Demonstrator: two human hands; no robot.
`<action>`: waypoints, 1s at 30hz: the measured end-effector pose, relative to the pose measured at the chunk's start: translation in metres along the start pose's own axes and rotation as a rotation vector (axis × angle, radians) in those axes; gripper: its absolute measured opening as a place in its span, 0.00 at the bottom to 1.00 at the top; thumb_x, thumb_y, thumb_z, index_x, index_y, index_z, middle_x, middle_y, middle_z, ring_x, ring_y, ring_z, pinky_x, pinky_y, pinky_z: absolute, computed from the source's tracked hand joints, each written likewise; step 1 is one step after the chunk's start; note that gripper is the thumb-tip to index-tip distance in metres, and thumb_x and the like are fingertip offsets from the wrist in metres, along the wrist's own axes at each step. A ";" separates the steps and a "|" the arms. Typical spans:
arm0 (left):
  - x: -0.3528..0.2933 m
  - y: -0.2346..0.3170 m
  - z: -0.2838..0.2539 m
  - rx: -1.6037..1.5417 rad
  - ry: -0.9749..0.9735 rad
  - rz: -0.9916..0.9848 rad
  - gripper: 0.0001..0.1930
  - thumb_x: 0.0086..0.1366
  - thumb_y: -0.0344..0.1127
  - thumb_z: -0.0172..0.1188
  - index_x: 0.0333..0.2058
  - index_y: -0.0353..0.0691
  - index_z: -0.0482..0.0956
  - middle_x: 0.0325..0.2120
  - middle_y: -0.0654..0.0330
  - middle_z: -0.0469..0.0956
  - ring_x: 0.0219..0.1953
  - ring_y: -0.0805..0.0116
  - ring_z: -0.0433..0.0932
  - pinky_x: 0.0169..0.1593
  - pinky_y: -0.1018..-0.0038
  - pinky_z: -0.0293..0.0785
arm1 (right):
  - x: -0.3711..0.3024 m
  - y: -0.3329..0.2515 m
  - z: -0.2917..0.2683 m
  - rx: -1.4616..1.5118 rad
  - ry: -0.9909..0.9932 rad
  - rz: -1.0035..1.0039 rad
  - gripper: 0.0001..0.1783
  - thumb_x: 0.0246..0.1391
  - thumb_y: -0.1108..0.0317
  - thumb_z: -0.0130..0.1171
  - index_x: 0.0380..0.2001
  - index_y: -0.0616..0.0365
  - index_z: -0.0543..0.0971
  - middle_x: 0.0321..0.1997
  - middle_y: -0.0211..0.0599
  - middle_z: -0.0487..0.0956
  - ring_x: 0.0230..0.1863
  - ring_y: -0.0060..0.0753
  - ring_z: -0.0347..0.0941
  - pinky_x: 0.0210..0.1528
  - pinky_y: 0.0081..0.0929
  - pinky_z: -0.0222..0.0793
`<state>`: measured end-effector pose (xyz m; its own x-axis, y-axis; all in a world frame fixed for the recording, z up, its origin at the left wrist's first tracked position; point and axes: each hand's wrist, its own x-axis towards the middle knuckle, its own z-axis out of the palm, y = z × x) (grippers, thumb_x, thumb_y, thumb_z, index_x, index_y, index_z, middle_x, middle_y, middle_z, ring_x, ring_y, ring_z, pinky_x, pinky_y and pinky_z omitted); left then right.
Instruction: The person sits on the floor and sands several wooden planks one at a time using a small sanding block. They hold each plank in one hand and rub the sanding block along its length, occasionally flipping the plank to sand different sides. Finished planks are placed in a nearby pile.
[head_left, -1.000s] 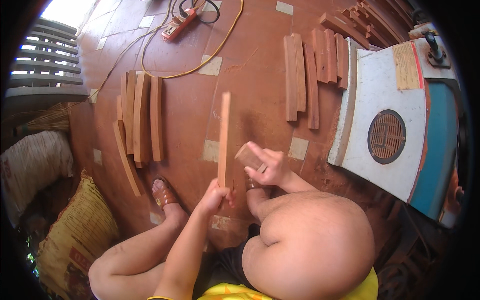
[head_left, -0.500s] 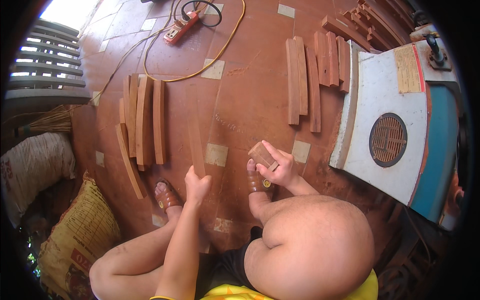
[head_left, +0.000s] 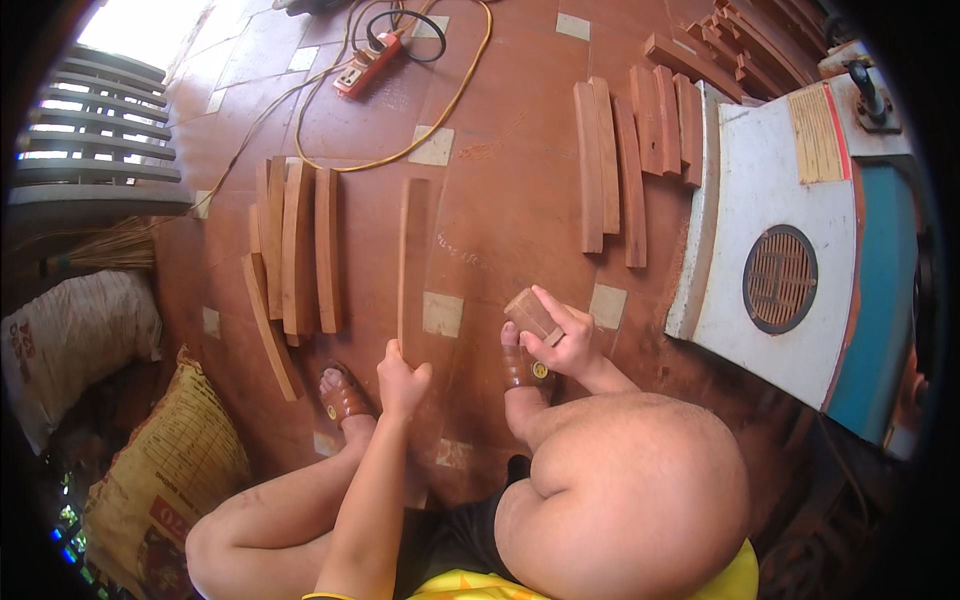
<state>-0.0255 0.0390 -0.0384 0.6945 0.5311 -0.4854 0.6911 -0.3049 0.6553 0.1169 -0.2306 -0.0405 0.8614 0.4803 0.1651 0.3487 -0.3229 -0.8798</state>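
White-and-teal machine [head_left: 735, 220], right. Yellow sack [head_left: 170, 460], lower left. Long wooden strip [head_left: 411, 260] over floor [head_left: 500, 200], pointing away from body, slightly blurred; left hand [head_left: 403, 382] wrapped tight round near end. Right hand [head_left: 570, 342] pinching short wooden block [head_left: 533, 315], thumb against fingers, well apart from strip.

Handling, my judgement: firm grip at strip's end, wrist steady, far end clear of loose strips [head_left: 297, 255] at left; block lightly but securely held.

Writing: sack bears printed table, red patch; machine's cream label [head_left: 820, 135], red-edged, too small to read.

wooden strip [head_left: 409, 262] | slim, pointing away | wooden block [head_left: 532, 314] (stubby) | right of strip
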 end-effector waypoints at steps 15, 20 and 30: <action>-0.009 -0.009 0.007 0.218 -0.368 -0.047 0.25 0.54 0.39 0.70 0.49 0.33 0.80 0.33 0.41 0.86 0.37 0.45 0.88 0.45 0.55 0.84 | 0.027 0.028 -0.002 -0.082 -0.002 0.090 0.42 0.55 0.62 0.76 0.71 0.58 0.72 0.50 0.57 0.85 0.50 0.59 0.85 0.55 0.45 0.82; -0.015 -0.001 0.013 -0.113 -0.510 -0.366 0.20 0.56 0.36 0.68 0.46 0.32 0.82 0.29 0.49 0.86 0.31 0.63 0.88 0.34 0.63 0.84 | 0.034 0.027 0.001 -0.100 -0.131 0.068 0.40 0.55 0.60 0.76 0.70 0.54 0.73 0.54 0.54 0.83 0.51 0.58 0.84 0.56 0.44 0.82; -0.026 -0.021 0.017 0.251 -0.422 -0.060 0.20 0.56 0.35 0.71 0.45 0.30 0.82 0.32 0.43 0.87 0.37 0.51 0.89 0.43 0.59 0.85 | 0.021 0.026 0.029 -0.118 -0.324 -0.086 0.42 0.55 0.60 0.76 0.72 0.50 0.73 0.42 0.46 0.82 0.39 0.51 0.83 0.44 0.42 0.83</action>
<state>-0.0542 0.0180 -0.0492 0.6368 0.2024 -0.7440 0.7229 -0.4924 0.4848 0.1329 -0.2050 -0.0728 0.6718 0.7375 0.0693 0.4712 -0.3532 -0.8082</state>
